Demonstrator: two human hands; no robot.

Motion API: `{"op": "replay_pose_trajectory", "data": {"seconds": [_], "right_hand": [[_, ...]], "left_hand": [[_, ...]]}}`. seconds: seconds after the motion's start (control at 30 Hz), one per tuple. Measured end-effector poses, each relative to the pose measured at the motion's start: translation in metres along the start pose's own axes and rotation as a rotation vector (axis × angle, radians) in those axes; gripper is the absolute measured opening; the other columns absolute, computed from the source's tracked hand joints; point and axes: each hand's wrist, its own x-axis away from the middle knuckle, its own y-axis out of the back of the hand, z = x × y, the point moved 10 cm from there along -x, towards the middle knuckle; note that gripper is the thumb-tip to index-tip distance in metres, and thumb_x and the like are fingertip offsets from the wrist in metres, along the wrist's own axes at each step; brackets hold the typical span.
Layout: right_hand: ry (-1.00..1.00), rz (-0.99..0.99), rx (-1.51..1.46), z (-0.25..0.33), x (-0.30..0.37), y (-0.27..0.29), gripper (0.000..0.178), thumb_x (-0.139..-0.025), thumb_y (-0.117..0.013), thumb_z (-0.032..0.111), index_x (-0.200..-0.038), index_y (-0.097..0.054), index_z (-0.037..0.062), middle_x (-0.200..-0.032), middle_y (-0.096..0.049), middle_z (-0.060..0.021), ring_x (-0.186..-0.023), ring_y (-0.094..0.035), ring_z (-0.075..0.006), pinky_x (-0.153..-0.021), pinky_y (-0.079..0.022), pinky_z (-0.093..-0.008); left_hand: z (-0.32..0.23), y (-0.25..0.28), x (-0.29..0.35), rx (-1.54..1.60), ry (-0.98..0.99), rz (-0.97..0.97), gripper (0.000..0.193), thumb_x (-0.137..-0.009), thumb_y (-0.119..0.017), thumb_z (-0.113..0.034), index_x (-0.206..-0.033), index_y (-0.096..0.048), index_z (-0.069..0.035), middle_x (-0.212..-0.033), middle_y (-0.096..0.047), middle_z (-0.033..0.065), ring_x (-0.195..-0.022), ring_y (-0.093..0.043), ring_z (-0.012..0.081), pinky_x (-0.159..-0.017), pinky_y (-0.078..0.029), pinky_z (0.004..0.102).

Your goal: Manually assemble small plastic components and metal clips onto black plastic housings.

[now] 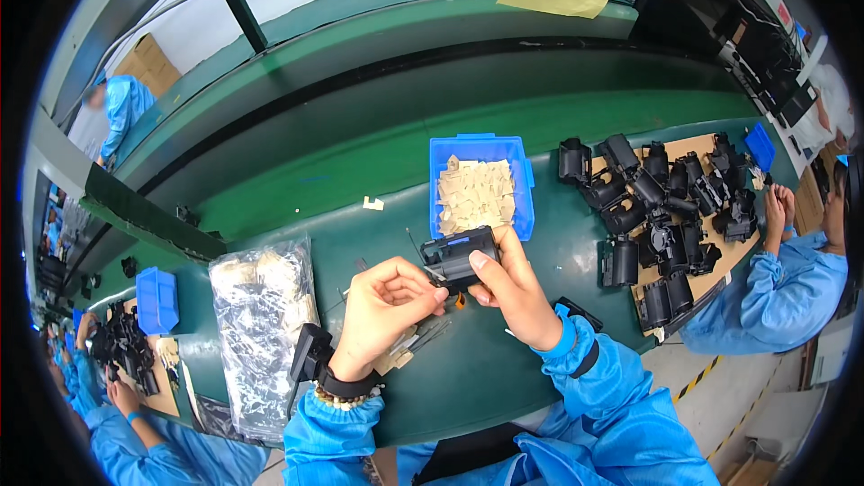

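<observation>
My right hand (517, 292) is closed round a black plastic housing (457, 256), its thumb across the front face. The housing has a rounded body and is held above the green table (522, 378). My left hand (389, 301) is closed in a pinch at the housing's lower left edge; what lies between thumb and forefinger is too small to make out. Just beyond the housing stands a blue bin (527, 175) with many small cream-coloured pieces (477, 193) in it. Below my hands lie thin metal tools (430, 333) and some beige pieces (392, 360), partly hidden.
To the right, a pile of similar black housings (666, 207) lies on cardboard (648, 292). A clear plastic bag (263, 333) of pale parts lies at left, near a green post (144, 216). Co-workers in blue sleeves sit at right (765, 297) and left (153, 441).
</observation>
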Motion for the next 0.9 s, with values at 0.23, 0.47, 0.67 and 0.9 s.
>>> {"op": "replay_pose_trajectory", "data": {"seconds": [0.23, 0.47, 0.67, 0.9], "right_hand": [[-0.02, 0.073, 0.0, 0.0, 0.0, -0.005, 0.021, -0.101, -0.051, 0.019, -0.115, -0.04, 0.0076, -0.093, -0.049, -0.001, -0.07, -0.04, -0.0047, -0.059, -0.035, -0.0213], [0.226, -0.013, 0.177, 0.014, 0.001, -0.003, 0.038, -0.098, -0.053, 0.019, -0.128, -0.036, 0.0036, -0.111, -0.05, -0.0107, -0.081, -0.049, -0.0122, -0.066, -0.041, -0.0242], [0.762, -0.016, 0.833, 0.066, 0.022, -0.019, 0.052, -0.083, -0.068, 0.012, -0.129, -0.046, 0.003, -0.143, -0.033, -0.0259, -0.13, -0.043, -0.0395, -0.101, -0.043, -0.0445], [0.821, -0.009, 0.748, 0.059, 0.021, -0.024, 0.025, -0.079, -0.071, 0.0, -0.101, -0.059, 0.0025, -0.139, -0.043, -0.0256, -0.13, -0.046, -0.0395, -0.107, -0.039, -0.0461]], "left_hand": [[-0.026, -0.004, 0.0, 0.013, -0.162, -0.094, 0.044, -0.079, -0.069, 0.01, -0.119, -0.052, 0.003, -0.114, -0.061, 0.0135, -0.095, -0.067, 0.0172, -0.085, -0.055, 0.0279], [-0.003, -0.002, -0.004, 0.202, -0.088, -0.003, 0.043, -0.08, -0.064, 0.014, -0.119, -0.051, 0.004, -0.117, -0.06, 0.0179, -0.096, -0.068, 0.0241, -0.088, -0.056, 0.0331], [-0.007, -0.003, -0.001, 0.402, -0.089, -0.049, 0.034, -0.086, -0.062, 0.01, -0.116, -0.05, 0.002, -0.117, -0.06, 0.0189, -0.098, -0.068, 0.0267, -0.089, -0.057, 0.0365], [0.003, -0.01, -0.001, 0.41, -0.041, -0.045, 0.031, -0.087, -0.062, 0.009, -0.115, -0.051, 0.0, -0.117, -0.06, 0.018, -0.1, -0.067, 0.0236, -0.09, -0.057, 0.035]]}}
